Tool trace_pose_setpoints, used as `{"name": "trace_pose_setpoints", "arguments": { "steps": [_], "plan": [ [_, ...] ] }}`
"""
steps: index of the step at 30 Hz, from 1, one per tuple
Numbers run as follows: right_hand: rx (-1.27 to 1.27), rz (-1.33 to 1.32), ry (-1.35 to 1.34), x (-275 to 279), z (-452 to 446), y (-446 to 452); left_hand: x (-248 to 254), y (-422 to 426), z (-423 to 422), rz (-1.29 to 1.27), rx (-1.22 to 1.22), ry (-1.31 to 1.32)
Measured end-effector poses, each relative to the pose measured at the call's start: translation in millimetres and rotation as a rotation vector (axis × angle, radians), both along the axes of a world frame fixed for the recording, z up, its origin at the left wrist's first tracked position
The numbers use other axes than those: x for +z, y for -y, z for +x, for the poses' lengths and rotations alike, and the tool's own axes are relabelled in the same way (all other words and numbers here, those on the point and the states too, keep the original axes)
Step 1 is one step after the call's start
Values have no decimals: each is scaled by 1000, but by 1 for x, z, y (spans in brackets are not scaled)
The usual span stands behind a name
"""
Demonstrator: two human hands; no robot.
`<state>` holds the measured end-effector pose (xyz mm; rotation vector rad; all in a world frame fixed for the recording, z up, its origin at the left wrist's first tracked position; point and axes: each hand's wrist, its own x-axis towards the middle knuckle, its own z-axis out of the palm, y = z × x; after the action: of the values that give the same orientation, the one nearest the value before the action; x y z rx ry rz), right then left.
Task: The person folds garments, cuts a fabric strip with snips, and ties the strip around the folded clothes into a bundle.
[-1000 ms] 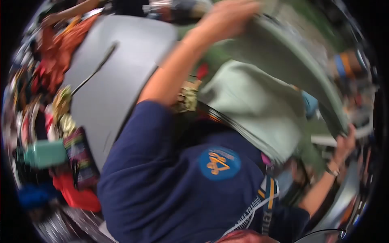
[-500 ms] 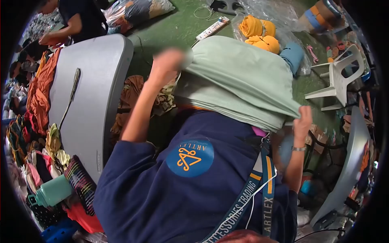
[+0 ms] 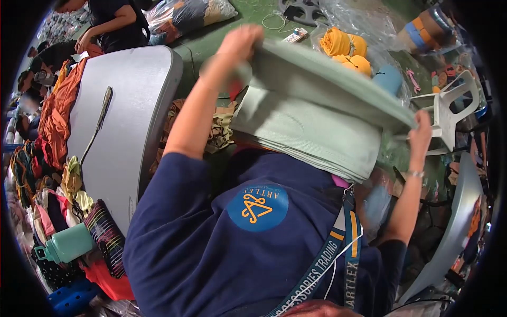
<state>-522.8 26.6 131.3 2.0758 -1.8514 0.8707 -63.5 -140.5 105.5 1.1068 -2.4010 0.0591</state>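
Observation:
My left hand (image 3: 242, 42) is raised at the top, closed on one corner of a pale green cloth (image 3: 338, 76). My right hand (image 3: 420, 132) pinches the opposite corner, lower down on the right. Between them the cloth stretches in a slanting band, slightly blurred, lifted off at its far edge. Beneath it, against the front of my dark blue shirt, rests a stack of folded pale green fabric (image 3: 311, 134) with several layered edges toward me. What supports the stack is hidden.
A grey table (image 3: 127, 105) stands left, with orange cloth (image 3: 58, 116), mixed fabrics and a green bottle (image 3: 71, 243) beside it. Yellow rolls (image 3: 343, 42), a blue roll (image 3: 388, 79) and a white chair (image 3: 451, 103) are beyond. Another person (image 3: 113, 24) works at upper left.
Both hands have moved up and away from my body, raising the pale green cloth. It lay draped over the stack before; now the stack's top shows beneath it.

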Motion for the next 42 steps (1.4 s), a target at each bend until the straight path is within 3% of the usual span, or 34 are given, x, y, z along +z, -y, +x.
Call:
{"name": "trace_pose_setpoints", "arguments": {
  "steps": [1, 2, 5, 7, 10, 12, 14, 16, 18, 20, 21, 22, 23, 24, 26, 28, 30, 33, 35, 37, 42],
  "plan": [
    [-35, -58, -18, 21, -4, 15, 10, 27, -2, -159, -40, -58],
    [-83, -111, -29, 40, -9, 26, 39, 27, -8, -173, 70, -50],
    [-89, -214, 29, 91, 8, 23, 95, 13, -6, -310, 3, -145],
    [-108, -204, -48, 93, 6, 7, 94, -9, 4, -271, 32, -91],
    [-114, -132, -104, 61, 18, -37, 41, -52, 22, -292, -4, -86],
    [36, -148, -80, 16, 33, -66, -1, -91, 35, -135, 6, -56],
    [20, 84, -29, -34, 43, -98, -48, -126, 47, 157, 67, 26],
    [17, 324, -65, -78, 45, -123, -80, -156, 53, 428, -103, -147],
    [-54, 433, -49, -101, 51, -135, -100, -174, 45, 338, -47, -148],
    [-6, 472, 25, -101, 54, -131, -94, -175, 44, 447, -102, -223],
    [13, 511, -69, -109, 38, -128, -81, -167, 48, 661, -156, -145],
    [75, 593, -9, -107, 26, -121, -65, -158, 53, 882, -202, -81],
    [99, 935, 132, -73, 30, -104, -55, -144, 60, 1037, -248, -119],
    [207, 877, 301, -65, 21, -95, -49, -129, 64, 1193, -307, -171],
    [159, 774, 280, -39, 26, -66, -73, -91, 57, 861, -130, -386],
    [290, 541, 447, -39, 43, -23, -96, -62, 37, 811, 195, -664],
    [328, 400, 256, -38, 71, 28, -134, -47, 25, 846, 465, -572],
    [372, 377, 86, -64, 109, 98, -217, -42, 13, 1099, 669, -595],
    [359, 371, -26, -79, 132, 126, -238, -56, 11, 1392, 591, -866],
    [223, 654, -204, -84, 155, 145, -246, -73, 10, 1584, 475, -1134],
    [231, 992, -8, -115, 144, 182, -248, -96, 23, 1707, 334, -1316]
  ]
}}
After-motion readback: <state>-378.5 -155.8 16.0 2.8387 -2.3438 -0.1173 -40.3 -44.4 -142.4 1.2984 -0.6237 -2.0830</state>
